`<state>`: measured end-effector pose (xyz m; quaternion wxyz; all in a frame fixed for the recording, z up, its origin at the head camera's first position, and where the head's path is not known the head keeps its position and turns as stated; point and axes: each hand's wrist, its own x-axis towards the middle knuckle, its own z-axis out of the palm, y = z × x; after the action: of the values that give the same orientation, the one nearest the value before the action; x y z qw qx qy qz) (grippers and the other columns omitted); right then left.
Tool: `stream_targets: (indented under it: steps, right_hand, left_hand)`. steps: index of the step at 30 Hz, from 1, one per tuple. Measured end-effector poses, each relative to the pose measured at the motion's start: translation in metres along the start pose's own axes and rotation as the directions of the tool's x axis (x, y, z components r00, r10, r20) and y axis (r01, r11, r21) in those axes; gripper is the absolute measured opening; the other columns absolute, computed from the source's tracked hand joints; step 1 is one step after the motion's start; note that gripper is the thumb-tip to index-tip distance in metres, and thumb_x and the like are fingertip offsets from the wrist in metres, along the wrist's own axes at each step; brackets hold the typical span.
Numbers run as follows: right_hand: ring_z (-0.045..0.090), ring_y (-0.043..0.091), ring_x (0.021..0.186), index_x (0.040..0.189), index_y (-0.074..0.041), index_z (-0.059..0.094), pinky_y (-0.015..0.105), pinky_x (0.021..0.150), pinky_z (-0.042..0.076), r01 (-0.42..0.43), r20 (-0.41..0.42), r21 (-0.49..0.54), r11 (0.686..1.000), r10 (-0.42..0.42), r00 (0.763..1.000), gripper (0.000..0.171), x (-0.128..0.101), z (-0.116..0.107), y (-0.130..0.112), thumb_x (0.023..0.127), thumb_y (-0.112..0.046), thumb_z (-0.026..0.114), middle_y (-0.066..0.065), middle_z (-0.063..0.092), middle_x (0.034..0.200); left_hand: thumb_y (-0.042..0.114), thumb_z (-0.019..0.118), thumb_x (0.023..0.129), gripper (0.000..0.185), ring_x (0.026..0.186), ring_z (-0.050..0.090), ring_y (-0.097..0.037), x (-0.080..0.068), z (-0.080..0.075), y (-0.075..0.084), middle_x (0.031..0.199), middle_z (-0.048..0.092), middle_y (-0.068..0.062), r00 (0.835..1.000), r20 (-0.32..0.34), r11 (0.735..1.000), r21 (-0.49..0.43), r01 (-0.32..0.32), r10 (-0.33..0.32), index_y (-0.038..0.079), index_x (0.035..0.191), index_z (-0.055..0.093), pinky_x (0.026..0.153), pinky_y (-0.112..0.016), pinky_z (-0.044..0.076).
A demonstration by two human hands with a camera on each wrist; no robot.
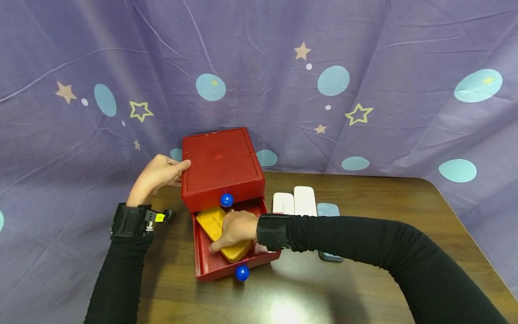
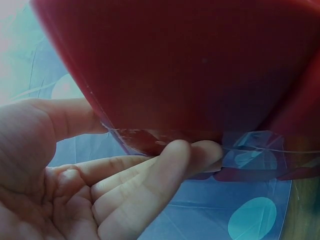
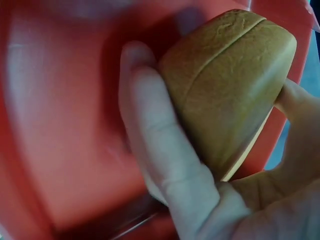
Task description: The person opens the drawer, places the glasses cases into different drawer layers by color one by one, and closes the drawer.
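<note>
So your right hand (image 1: 234,227) has its grip wrapped round the yellow case (image 1: 222,234) inside the open drawer (image 1: 206,263); left hand (image 1: 159,173) steadies the red box (image 1: 220,166). Next, lower it flat and let go.

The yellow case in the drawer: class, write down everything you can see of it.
The yellow case is an oblong, rounded box with a leather-like grain and a seam running along its edge where two halves meet; it is closed. It lies slanted in the open lower drawer of the red drawer box. The right hand grips it, fingers on one side and thumb on the other in the right wrist view. Faint lettering on top is too small to read.
</note>
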<state>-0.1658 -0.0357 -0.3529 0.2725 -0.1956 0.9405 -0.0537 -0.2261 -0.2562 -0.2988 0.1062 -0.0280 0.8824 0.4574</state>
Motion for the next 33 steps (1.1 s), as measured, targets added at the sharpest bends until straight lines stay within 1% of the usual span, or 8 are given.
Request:
stream_targets:
  steps: [7, 11, 16, 19, 24, 30, 33]
  right_hand:
    - [0.056, 0.019, 0.083, 0.124, -0.005, 0.057, 0.029, 0.069, 0.048, 0.006, 0.005, 0.047, 0.999, -0.006, 1.0, 0.086, 0.0036, 0.0027, -0.0012, 0.075, -0.074, 0.074, 0.005, 0.056, 0.099]
    - [0.056, 0.018, 0.083, 0.119, -0.006, 0.058, 0.029, 0.069, 0.048, 0.014, 0.007, 0.076, 0.997, -0.015, 1.0, 0.082, 0.0029, 0.003, -0.001, 0.074, -0.072, 0.076, 0.004, 0.055, 0.098]
    - [0.054, 0.017, 0.081, 0.111, -0.008, 0.059, 0.029, 0.066, 0.046, 0.021, 0.001, 0.084, 0.996, -0.021, 1.0, 0.074, 0.0033, 0.0041, -0.0027, 0.076, -0.07, 0.075, 0.004, 0.054, 0.095]
    - [0.054, 0.017, 0.08, 0.106, -0.009, 0.059, 0.028, 0.064, 0.045, 0.016, -0.007, 0.096, 0.995, -0.015, 1.0, 0.07, 0.0039, 0.0045, -0.0043, 0.076, -0.07, 0.075, 0.004, 0.055, 0.093]
    - [0.055, 0.016, 0.079, 0.102, -0.008, 0.057, 0.027, 0.063, 0.046, 0.01, -0.019, 0.128, 0.992, -0.007, 1.0, 0.069, 0.0036, 0.0054, -0.0062, 0.078, -0.07, 0.074, 0.004, 0.056, 0.091]
    - [0.055, 0.015, 0.077, 0.099, -0.006, 0.056, 0.026, 0.061, 0.046, 0.035, -0.017, 0.179, 0.983, -0.033, 0.999, 0.068, 0.0026, 0.0055, -0.0061, 0.079, -0.068, 0.074, 0.005, 0.055, 0.089]
    - [0.054, 0.015, 0.076, 0.098, -0.007, 0.055, 0.025, 0.06, 0.044, 0.046, -0.011, 0.202, 0.978, -0.045, 0.999, 0.065, 0.0027, 0.0056, -0.005, 0.08, -0.067, 0.074, 0.004, 0.054, 0.087]
  left_hand:
    - [0.035, 0.056, 0.104, 0.056, 0.077, 0.072, -0.006, -0.001, -0.0018, 0.0003, 0.121, 0.069, -0.029, 1.0, 0.002, 1.0, 0.02, -0.012, 0.011, -0.016, 0.127, 0.063, 0.077, -0.033, 0.065]
    - [0.033, 0.057, 0.103, 0.054, 0.076, 0.072, -0.006, -0.0007, -0.0002, 0.0003, 0.117, 0.071, -0.026, 1.0, -0.007, 1.0, 0.012, -0.008, 0.008, -0.016, 0.125, 0.064, 0.075, -0.031, 0.065]
    - [0.031, 0.059, 0.102, 0.052, 0.073, 0.071, -0.005, -0.0005, 0.0009, 0.0003, 0.104, 0.073, -0.013, 1.0, -0.015, 1.0, 0.004, -0.01, 0.01, -0.016, 0.123, 0.064, 0.073, -0.028, 0.065]
    - [0.032, 0.059, 0.102, 0.052, 0.073, 0.071, -0.004, -0.0004, 0.0008, -0.0002, 0.1, 0.073, -0.009, 1.0, -0.017, 1.0, 0.0, -0.012, 0.012, -0.016, 0.123, 0.065, 0.073, -0.027, 0.064]
    - [0.034, 0.059, 0.102, 0.054, 0.074, 0.071, -0.005, -0.0004, 0.0005, -0.0007, 0.102, 0.073, -0.009, 1.0, -0.015, 1.0, 0.01, -0.007, 0.007, -0.015, 0.124, 0.065, 0.074, -0.028, 0.064]
    - [0.035, 0.058, 0.103, 0.055, 0.075, 0.072, -0.005, -0.0001, 0.0001, -0.0013, 0.105, 0.074, -0.01, 1.0, -0.012, 1.0, 0.011, 0.0, 0.0, -0.015, 0.125, 0.064, 0.075, -0.029, 0.065]
    - [0.036, 0.058, 0.103, 0.056, 0.076, 0.072, -0.006, -0.0001, 0.0002, -0.0012, 0.11, 0.073, -0.015, 1.0, -0.011, 1.0, 0.01, 0.003, -0.003, -0.015, 0.126, 0.064, 0.075, -0.029, 0.065]
